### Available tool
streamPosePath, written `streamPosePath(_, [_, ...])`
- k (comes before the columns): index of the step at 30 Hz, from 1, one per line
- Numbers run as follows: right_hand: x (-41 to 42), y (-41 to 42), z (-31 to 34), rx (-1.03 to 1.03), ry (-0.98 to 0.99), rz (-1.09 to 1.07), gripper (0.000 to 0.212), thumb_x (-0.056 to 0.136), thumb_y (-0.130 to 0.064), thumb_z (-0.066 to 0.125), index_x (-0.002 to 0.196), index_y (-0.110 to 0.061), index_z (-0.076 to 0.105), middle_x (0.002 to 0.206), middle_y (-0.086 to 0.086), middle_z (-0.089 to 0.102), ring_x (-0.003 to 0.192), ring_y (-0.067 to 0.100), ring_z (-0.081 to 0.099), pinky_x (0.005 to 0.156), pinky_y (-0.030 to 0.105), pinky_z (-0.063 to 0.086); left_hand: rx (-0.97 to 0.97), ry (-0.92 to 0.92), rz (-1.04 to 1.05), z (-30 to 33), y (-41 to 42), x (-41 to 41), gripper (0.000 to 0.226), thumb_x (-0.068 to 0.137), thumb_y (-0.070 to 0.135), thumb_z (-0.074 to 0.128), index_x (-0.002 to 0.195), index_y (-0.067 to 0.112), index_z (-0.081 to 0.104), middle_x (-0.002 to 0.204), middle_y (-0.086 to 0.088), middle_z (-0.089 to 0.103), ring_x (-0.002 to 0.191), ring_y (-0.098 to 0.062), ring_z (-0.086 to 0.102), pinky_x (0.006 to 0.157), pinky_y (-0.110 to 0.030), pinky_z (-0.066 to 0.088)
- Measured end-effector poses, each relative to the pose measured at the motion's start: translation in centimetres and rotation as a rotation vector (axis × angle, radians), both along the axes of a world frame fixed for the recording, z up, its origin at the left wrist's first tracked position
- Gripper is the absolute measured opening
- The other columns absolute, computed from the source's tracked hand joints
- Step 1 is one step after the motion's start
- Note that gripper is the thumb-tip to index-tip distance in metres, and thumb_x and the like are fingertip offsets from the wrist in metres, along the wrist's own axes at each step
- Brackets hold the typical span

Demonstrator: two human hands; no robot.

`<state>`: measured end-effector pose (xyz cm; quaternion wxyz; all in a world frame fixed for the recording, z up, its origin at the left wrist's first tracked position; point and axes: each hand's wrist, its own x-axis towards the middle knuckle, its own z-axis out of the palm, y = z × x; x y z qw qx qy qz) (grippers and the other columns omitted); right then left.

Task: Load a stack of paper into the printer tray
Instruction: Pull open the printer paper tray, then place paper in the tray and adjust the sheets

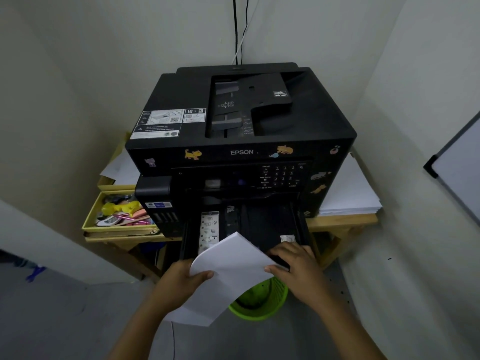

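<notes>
Gripping paper stack (228,271), left hand (179,279) and right hand (298,266) (opposite edges), above open tray (270,224)

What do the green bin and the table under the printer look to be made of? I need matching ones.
The green bin looks like moulded plastic: bright even colour, lattice holes in the wall. The table under the Epson printer looks like pale unpainted wood, matte; grain is too blurred to confirm.

"EPSON" stands in white on the black printer's (241,120) front edge.
</notes>
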<state>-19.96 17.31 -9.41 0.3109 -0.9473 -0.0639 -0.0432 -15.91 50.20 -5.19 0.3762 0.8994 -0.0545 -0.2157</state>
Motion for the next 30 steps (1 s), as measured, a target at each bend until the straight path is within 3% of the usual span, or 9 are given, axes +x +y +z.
streamPosePath(4, [-1.0, 0.1, -0.1, 0.006, -0.014, 0.001, 0.058, 0.092, -0.07, 0.057, 0.13, -0.031, 0.073, 0.124, -0.018, 0.066, 0.113, -0.01, 0.041, 0.102, 0.016, 0.029, 0.015, 0.014, 0.01, -0.1, 0.0, -0.9, 0.025, 0.093, 0.051, 0.068, 0.115, 0.039, 0.066, 0.106, 0.009, 0.075, 0.092, -0.01, 0.072, 0.07, -0.022, 0.058])
streamPosePath(13, [-2.6, 0.3, -0.5, -0.03, 0.024, -0.007, 0.051, 0.091, -0.069, 0.056, 0.124, -0.034, 0.074, 0.12, -0.021, 0.066, 0.115, 0.004, 0.058, 0.102, 0.017, 0.031, 0.017, 0.08, 0.01, 0.3, -0.1, -2.4, 0.018, 0.094, 0.047, 0.069, 0.11, 0.046, 0.06, 0.104, 0.015, 0.071, 0.093, -0.006, 0.07, 0.069, -0.016, 0.056])
streamPosePath(19, [-2.8, 0.4, -0.2, -0.037, 0.065, -0.011, 0.053, 0.091, -0.071, 0.053, 0.126, -0.035, 0.073, 0.121, -0.022, 0.064, 0.116, 0.006, 0.057, 0.101, 0.017, 0.03, 0.0, 0.121, 0.022, 0.7, -0.2, -2.4, 0.018, 0.093, 0.047, 0.07, 0.11, 0.045, 0.064, 0.108, 0.011, 0.076, 0.097, -0.011, 0.074, 0.082, -0.027, 0.063])
streamPosePath(22, [-2.8, 0.4, -0.2, -0.038, 0.072, -0.007, 0.05, 0.092, -0.07, 0.055, 0.123, -0.036, 0.073, 0.118, -0.023, 0.062, 0.115, 0.004, 0.057, 0.097, 0.023, 0.033, 0.002, 0.155, 0.011, 1.3, -0.2, -2.5, 0.026, 0.089, 0.051, 0.069, 0.113, 0.041, 0.063, 0.107, 0.012, 0.075, 0.098, -0.013, 0.074, 0.081, -0.026, 0.062])
streamPosePath(26, [-3.0, 0.3, 0.3, 0.02, 0.063, -0.006, 0.044, 0.091, -0.069, 0.065, 0.118, -0.036, 0.074, 0.115, -0.027, 0.062, 0.111, -0.002, 0.055, 0.093, 0.03, 0.038, -0.04, 0.233, 0.0, 3.0, 0.4, -2.6, 0.015, 0.095, 0.04, 0.07, 0.11, 0.037, 0.071, 0.095, 0.015, 0.08, 0.091, -0.01, 0.078, 0.077, -0.025, 0.063])
streamPosePath(30, [-3.6, 0.5, 1.8, 0.191, 0.104, -0.039, 0.055, 0.084, -0.081, 0.068, 0.126, -0.047, 0.07, 0.125, -0.032, 0.062, 0.123, -0.005, 0.054, 0.104, 0.027, 0.041, -0.112, 0.288, 0.03, 5.4, 1.4, -2.9, 0.018, 0.095, 0.039, 0.07, 0.111, 0.032, 0.073, 0.093, 0.018, 0.081, 0.087, -0.008, 0.079, 0.069, -0.02, 0.06])
